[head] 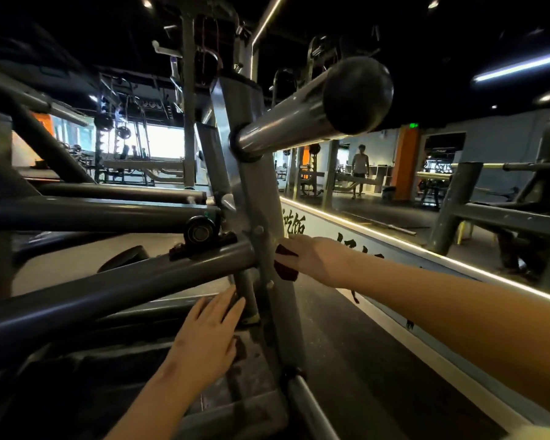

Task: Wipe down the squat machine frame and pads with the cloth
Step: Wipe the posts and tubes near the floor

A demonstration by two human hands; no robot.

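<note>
Nearest the camera, the left hand [207, 341] lay flat, fingers straight and close together, on the plate [245, 385] at the foot of the post [261, 217], fingertips just beside the post's base. A brace, by the look of it.

A little up the post, on its right side, the right hand [311, 258] gripped the cloth [285, 262], a dark red wad, and pressed it against the post's edge. That was level with the joint where the crossbar [108, 290] came in from the post's left. So the cloth was touching the frame, trapped between palm and steel.

The step in hand looked like wiping the post itself, with most of the task yet to do. To do it well, the cloth wanted opening out from that wad so more of it met the metal. Long strokes along the post would serve, wrapping round to the face hidden from the camera. The bolt heads on the post and the crossbar joint would likely trap grime and need a fingertip through the cloth. The left hand made a steady anchor.

Just left of the post, above the crossbar, sat a bearing [200, 231], probably greasy and best skirted. Higher up, a peg [299, 119] with a black cap jutted out to the post's right. I could not pick out any pads. Far beyond the post, to its right, a person [360, 166] stood.
</note>
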